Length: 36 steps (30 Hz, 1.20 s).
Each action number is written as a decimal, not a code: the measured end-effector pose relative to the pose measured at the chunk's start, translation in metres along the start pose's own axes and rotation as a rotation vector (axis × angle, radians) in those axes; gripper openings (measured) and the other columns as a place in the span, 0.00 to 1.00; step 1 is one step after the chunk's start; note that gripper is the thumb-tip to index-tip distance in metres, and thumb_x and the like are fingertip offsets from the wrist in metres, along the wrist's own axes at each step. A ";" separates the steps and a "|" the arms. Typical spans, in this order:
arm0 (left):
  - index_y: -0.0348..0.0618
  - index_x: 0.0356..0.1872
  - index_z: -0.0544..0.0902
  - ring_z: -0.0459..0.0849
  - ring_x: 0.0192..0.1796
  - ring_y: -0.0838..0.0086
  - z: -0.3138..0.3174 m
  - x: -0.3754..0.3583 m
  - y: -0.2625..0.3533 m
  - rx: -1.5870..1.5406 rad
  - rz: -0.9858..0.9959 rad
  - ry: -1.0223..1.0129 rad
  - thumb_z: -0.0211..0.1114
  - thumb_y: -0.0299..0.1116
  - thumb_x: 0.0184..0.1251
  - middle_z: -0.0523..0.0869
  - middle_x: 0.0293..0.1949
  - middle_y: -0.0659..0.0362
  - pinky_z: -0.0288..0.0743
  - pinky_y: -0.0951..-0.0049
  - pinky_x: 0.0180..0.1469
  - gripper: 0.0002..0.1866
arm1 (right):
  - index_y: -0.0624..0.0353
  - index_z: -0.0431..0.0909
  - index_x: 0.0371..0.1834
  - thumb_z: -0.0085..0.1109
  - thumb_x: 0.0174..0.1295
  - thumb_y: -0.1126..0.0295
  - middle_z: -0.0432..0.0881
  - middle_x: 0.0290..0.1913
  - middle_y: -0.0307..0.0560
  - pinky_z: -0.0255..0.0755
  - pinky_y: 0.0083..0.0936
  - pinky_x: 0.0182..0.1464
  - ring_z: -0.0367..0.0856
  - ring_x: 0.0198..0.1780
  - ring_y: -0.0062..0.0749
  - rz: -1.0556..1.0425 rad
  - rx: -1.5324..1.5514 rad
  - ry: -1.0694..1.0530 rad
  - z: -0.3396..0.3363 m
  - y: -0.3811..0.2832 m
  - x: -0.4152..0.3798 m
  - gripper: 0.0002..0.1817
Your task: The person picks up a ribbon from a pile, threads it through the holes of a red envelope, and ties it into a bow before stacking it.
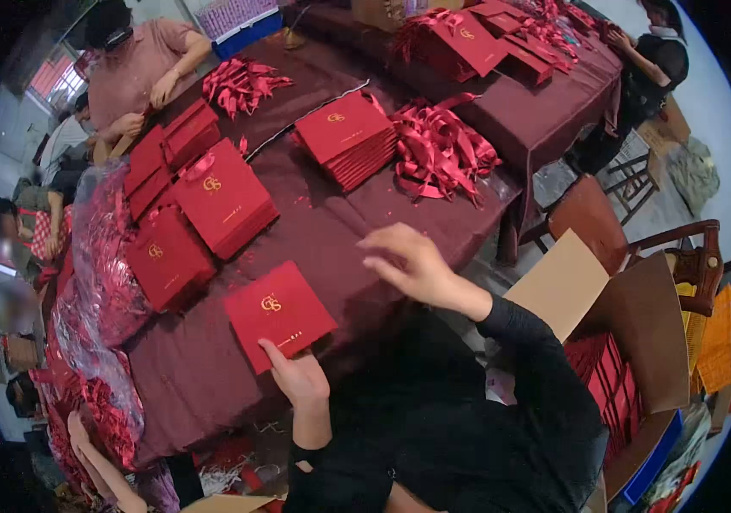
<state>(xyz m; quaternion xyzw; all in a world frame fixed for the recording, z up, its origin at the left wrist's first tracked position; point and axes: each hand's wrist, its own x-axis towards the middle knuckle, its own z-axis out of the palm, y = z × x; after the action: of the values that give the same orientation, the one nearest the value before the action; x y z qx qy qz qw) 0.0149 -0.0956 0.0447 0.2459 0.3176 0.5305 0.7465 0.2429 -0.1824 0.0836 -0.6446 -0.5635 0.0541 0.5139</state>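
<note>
Head view: red packet (282, 308) in left hand (300, 378), right hand (419, 265) apart

Maroon-covered table (194, 389): stacks of red, gold-printed bags (227, 201); two heaps of red ribbon (447, 152).

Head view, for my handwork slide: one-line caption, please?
The left hand holds a gold-printed red packet; the empty right hand hovers above the maroon tablecloth.

The person wears a loose black fabric top (451, 393), spread broadly at five o'clock. Its creased black right sleeve (524, 329), toward four o'clock, narrows behind the bare right hand (417, 263); below the bare left hand (301, 378), the black left sleeve (318, 480) lies near six o'clock.
</note>
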 end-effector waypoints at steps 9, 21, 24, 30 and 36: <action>0.34 0.60 0.70 0.84 0.47 0.50 -0.017 -0.023 0.054 0.286 -1.021 -0.480 0.46 0.44 0.77 0.82 0.47 0.41 0.80 0.58 0.46 0.23 | 0.52 0.81 0.44 0.58 0.44 0.70 0.77 0.40 0.42 0.69 0.36 0.49 0.74 0.47 0.40 -0.237 -0.850 -0.360 -0.095 0.098 0.043 0.19; 0.34 0.68 0.62 0.64 0.67 0.48 0.001 0.076 0.012 2.201 0.699 -0.607 0.64 0.55 0.58 0.69 0.64 0.43 0.55 0.50 0.68 0.44 | 0.63 0.74 0.37 0.57 0.66 0.70 0.83 0.35 0.41 0.72 0.20 0.37 0.80 0.39 0.21 0.191 0.396 0.280 -0.118 0.113 0.151 0.07; 0.34 0.67 0.63 0.67 0.63 0.48 0.001 0.073 0.006 2.086 0.662 -0.522 0.66 0.54 0.57 0.70 0.60 0.43 0.57 0.50 0.66 0.44 | 0.61 0.72 0.39 0.54 0.68 0.71 0.82 0.36 0.39 0.72 0.17 0.41 0.79 0.39 0.18 0.012 0.556 0.445 -0.123 0.096 0.197 0.05; 0.34 0.59 0.70 0.69 0.57 0.51 -0.003 0.061 0.002 2.040 0.895 -0.326 0.68 0.58 0.53 0.73 0.52 0.47 0.61 0.52 0.62 0.41 | 0.60 0.73 0.38 0.53 0.70 0.70 0.77 0.33 0.35 0.66 0.16 0.37 0.72 0.32 0.14 -0.506 0.684 0.777 -0.154 -0.003 0.255 0.06; 0.42 0.52 0.72 0.70 0.51 0.60 -0.012 0.073 -0.002 2.096 0.917 -0.270 0.61 0.55 0.65 0.73 0.46 0.52 0.64 0.57 0.53 0.27 | 0.67 0.73 0.38 0.57 0.61 0.80 0.72 0.42 0.49 0.67 0.20 0.41 0.73 0.37 0.29 -0.942 -0.346 1.007 -0.149 -0.115 0.174 0.04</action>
<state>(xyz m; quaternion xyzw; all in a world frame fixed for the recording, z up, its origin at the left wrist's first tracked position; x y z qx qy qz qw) 0.0241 -0.0262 0.0194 0.8927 0.4009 0.1971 -0.0595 0.3252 -0.1547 0.3249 -0.3517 -0.4767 -0.5685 0.5708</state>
